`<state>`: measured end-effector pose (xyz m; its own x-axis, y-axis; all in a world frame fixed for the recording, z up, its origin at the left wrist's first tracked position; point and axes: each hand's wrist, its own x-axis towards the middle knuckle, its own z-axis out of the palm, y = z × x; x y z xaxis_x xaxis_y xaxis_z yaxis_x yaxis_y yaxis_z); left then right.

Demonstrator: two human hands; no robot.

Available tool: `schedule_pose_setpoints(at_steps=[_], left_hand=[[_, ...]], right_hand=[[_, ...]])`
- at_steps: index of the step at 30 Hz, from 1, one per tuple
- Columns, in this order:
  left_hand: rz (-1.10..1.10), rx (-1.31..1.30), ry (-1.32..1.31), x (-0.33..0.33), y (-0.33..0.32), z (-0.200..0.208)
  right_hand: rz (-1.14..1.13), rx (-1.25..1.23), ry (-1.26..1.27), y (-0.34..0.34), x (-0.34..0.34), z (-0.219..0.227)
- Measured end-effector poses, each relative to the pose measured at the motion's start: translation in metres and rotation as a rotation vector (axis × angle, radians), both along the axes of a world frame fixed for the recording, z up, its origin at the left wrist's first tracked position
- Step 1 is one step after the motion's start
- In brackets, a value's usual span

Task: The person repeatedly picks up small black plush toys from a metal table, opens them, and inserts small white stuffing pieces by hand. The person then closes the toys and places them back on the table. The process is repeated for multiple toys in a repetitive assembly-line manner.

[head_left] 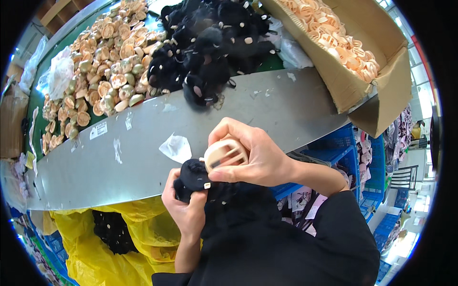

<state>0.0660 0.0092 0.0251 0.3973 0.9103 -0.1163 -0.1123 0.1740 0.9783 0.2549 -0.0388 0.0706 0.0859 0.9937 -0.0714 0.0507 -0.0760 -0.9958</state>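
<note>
Black clothing (286, 238) fills the lower middle of the frame, its short sleeve spreading toward the lower right. Just above it, at the centre, both bare hands work close together. Right hand (267, 159): thumb and fingers are clamped on a rounded peach plastic piece (223, 151) with slots through it. Left hand (187, 209): fingers and thumb are closed around a small black plush piece (194, 175) bearing a pale tab, just left of the plastic; whether the two touch, I cannot tell.

Beyond the hands, a grey metal tabletop (267, 109) runs across the frame, with a white scrap (176, 148) lying near the fingers. Peach and greenish half-shells (107, 88) are heaped at the upper left beside a clear plastic bag (61, 71). Black plush items (210, 47) pile up at the top centre. At the upper right, a cardboard box (329, 86) holds many peach slotted parts (334, 38). Yellow plastic sheeting (78, 233) hangs at the lower left; blue crates (374, 167) stand at the right.
</note>
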Motion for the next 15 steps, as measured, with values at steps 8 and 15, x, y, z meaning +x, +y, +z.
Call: schedule_pose_setpoints(at_steps=[8,15], left_hand=[[-0.005,-0.034,0.012,-0.002,-0.001,-0.005],[-0.028,-0.076,0.003,-0.002,-0.002,-0.006]], right_hand=[[0.023,0.041,0.391,-0.005,-0.009,-0.007],[0.012,0.012,0.156,-0.003,-0.007,-0.012]])
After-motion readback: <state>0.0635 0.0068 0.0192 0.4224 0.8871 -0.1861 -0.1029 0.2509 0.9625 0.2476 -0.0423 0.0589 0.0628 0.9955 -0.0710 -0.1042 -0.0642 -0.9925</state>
